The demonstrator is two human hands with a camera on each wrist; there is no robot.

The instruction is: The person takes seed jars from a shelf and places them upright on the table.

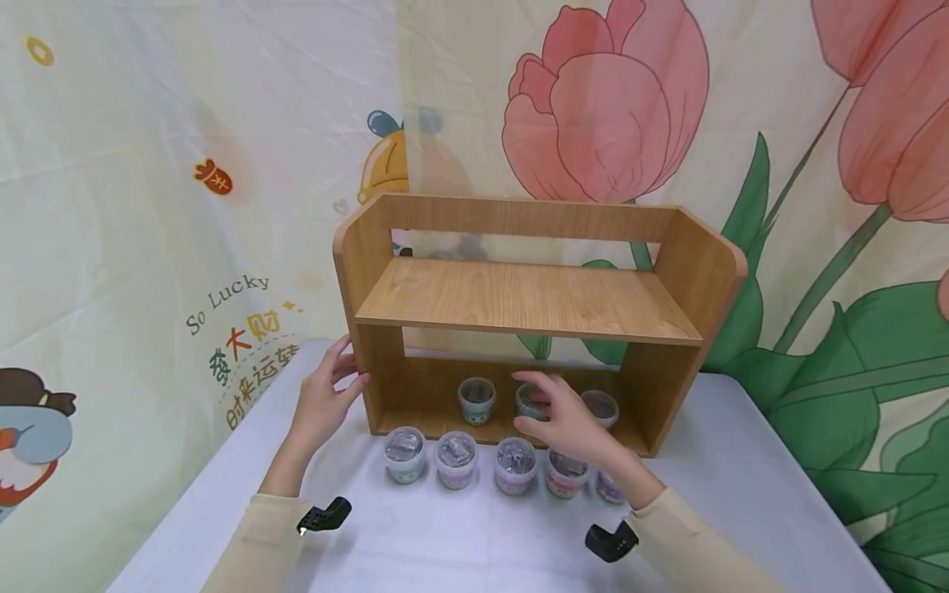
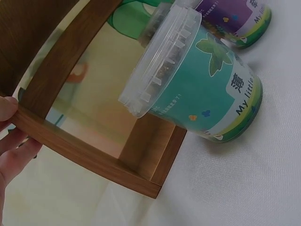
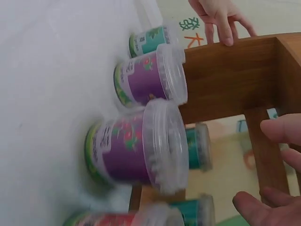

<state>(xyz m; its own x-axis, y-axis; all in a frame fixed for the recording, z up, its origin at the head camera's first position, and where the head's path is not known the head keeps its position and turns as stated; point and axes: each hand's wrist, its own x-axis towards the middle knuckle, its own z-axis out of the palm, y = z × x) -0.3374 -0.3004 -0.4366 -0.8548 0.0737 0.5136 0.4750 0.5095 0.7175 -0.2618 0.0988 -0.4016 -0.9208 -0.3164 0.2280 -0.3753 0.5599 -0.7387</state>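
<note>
A small wooden shelf [image 1: 530, 296] has two tiers. My left hand [image 1: 326, 403] touches the outside of its left side panel [image 1: 363, 371], fingers loosely bent; the left wrist view shows the fingertips at the panel's edge. In the lower tier are three lidded plastic cups: a left one [image 1: 476, 402], a middle one [image 1: 528, 400] and a right one [image 1: 600, 406]. My right hand [image 1: 567, 416] is in front of the middle cup and partly hides it. In the right wrist view its fingers [image 3: 282, 129] are spread, with nothing held between them.
Several more lidded cups stand in a row before the shelf, among them a teal-labelled cup [image 2: 202, 80], a purple-labelled cup [image 3: 131, 146] and a red-labelled cup [image 1: 566, 473]. A white cloth [image 1: 437, 543] covers the table. Behind hangs a printed curtain [image 1: 259, 123].
</note>
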